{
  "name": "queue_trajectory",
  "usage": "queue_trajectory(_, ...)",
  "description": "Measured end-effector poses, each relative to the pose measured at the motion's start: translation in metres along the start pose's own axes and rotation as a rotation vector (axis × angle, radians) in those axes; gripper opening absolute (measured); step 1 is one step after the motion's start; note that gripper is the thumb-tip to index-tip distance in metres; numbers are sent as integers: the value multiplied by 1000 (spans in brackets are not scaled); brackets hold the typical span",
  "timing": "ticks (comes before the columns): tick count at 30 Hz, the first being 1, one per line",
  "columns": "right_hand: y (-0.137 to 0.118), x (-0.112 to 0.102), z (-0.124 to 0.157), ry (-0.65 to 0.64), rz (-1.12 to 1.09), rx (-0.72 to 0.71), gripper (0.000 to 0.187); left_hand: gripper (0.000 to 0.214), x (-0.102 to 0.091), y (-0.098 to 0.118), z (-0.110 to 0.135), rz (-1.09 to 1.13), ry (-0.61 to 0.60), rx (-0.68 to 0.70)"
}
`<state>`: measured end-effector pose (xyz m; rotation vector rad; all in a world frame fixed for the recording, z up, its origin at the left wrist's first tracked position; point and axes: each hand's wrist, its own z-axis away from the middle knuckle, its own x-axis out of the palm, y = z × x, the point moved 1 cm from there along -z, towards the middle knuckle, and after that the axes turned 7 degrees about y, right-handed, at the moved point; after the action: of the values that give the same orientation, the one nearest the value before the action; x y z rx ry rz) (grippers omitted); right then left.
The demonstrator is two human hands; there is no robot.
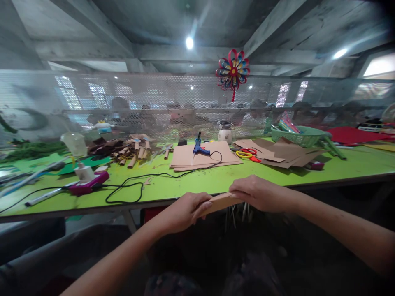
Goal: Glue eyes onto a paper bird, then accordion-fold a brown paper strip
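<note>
Both my hands hold one flat brown cardboard piece [220, 202] at the near edge of the green table [197, 183]. My left hand [185, 211] is closed around its left end, fingers curled under. My right hand [259, 193] grips the right end from above, fingers pressed together. Thin sticks hang below the cardboard, partly hidden in the dark under the table edge.
A stack of cardboard sheets [188, 158] carries a blue glue gun [199, 148] with a black cord. Scissors [248, 154], more cardboard, a green basket [300, 135], paper rolls [135, 152] and a pink tool [89, 185] lie around. A mesh screen backs the table, with a paper flower [233, 70].
</note>
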<state>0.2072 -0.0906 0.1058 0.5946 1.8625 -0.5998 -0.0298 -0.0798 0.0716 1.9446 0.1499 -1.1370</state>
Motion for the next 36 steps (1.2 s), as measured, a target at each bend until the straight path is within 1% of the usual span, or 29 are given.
queue_trajectory(3, 1, 0, 1, -7, -71, 14, 27, 38, -8, -1, 4, 62, -91, 3)
queue_trajectory(9, -4, 1, -2, -48, -155, 9, 31, 37, -23, -4, 8, 276, -312, -28)
queue_trajectory(13, -6, 2, -6, -82, -178, 9, 30, 38, -28, -4, 8, 380, -355, -50)
queue_trajectory(16, -6, 1, -5, -124, -211, 2, 29, 39, -27, -6, 9, 460, -401, -80)
queue_trajectory(19, -6, 0, -3, -165, -243, -16, 30, 40, -26, -9, 10, 486, -455, -102)
queue_trajectory(21, -5, 0, -1, -178, -245, -22, 30, 40, -24, -11, 9, 442, -439, -93)
queue_trajectory(22, -5, -1, -1, -178, -241, -20, 31, 40, -23, -12, 7, 403, -410, -83)
queue_trajectory(26, 1, 1, -7, -152, -240, -1, 30, 38, -19, -14, -4, 135, -193, -13)
queue_trajectory(28, 7, 4, -13, -142, -242, 5, 29, 36, -18, -15, -14, 22, -108, 8)
queue_trajectory(32, 32, 17, -32, -141, -208, 38, 28, 35, -18, -26, -40, -66, -68, 11)
queue_trajectory(36, 58, 37, -48, -126, -188, 54, 28, 31, -21, -48, -66, -160, 3, 14)
